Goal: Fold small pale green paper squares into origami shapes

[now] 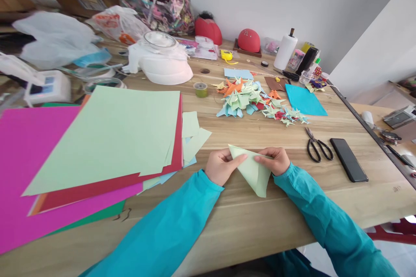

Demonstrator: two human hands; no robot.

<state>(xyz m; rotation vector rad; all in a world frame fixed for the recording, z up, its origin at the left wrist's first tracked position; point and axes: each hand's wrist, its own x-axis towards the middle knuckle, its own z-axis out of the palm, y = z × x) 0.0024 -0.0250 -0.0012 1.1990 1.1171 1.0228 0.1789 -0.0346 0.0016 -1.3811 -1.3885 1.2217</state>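
now your left hand (221, 166) and right hand (274, 160) both pinch the folded green paper (255, 171) over the wooden table (260, 216), with scissors (318, 146) nearby.

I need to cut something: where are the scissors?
In the head view the scissors lie on the table, right of the right hand holding the green paper and just left of the phone.

Long, plain teal sleeves (169, 233) are being worn on both arms in the lower half of the frame, creased near the elbows; the left hand (221, 166) and right hand (275, 161) are being left bare.
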